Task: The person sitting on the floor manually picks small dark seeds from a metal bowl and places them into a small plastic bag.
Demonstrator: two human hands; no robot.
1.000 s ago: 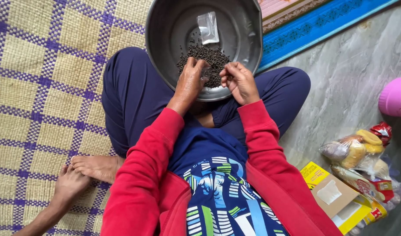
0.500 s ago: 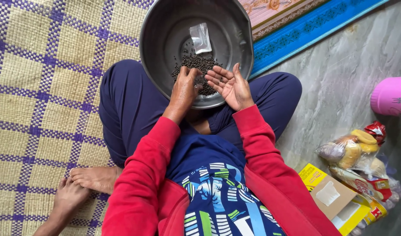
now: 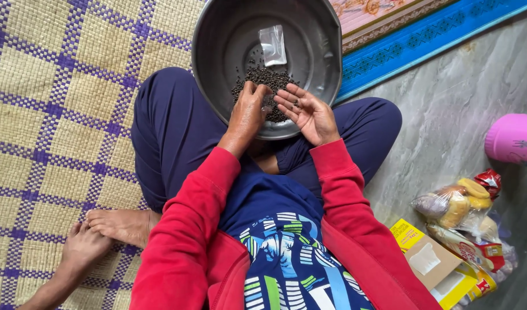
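Dark round seeds (image 3: 267,86) lie in a low heap at the near side of the grey metal bowl (image 3: 217,51), and both hands work at that heap. The left hand (image 3: 247,115) is curled palm-down, its fingertips pinched into the seeds; whether it grips any I cannot tell. The right hand (image 3: 306,112) lies open, palm up and slightly cupped, just beside the left, with a few seeds resting on the fingers. Sorting like this seems to go best with a small batch on the open palm, kept level over the bowl so that anything rolling off drops back in, and with the pinching fingers lifting lightly rather than raking. The bowl rests in the lap, between the crossed legs in dark blue trousers (image 3: 166,138), so it should be kept steady. A small clear plastic packet (image 3: 273,45) lies farther back in the bowl, apart from the heap. Red sleeves (image 3: 189,229) lead to both hands. Below lies a woven straw mat with purple checks (image 3: 51,115), to the right grey stone floor (image 3: 464,92), food packets (image 3: 464,206), a yellow carton (image 3: 430,264) and a pink container (image 3: 513,140). Another person's hand (image 3: 82,247) rests on a bare foot (image 3: 123,224)
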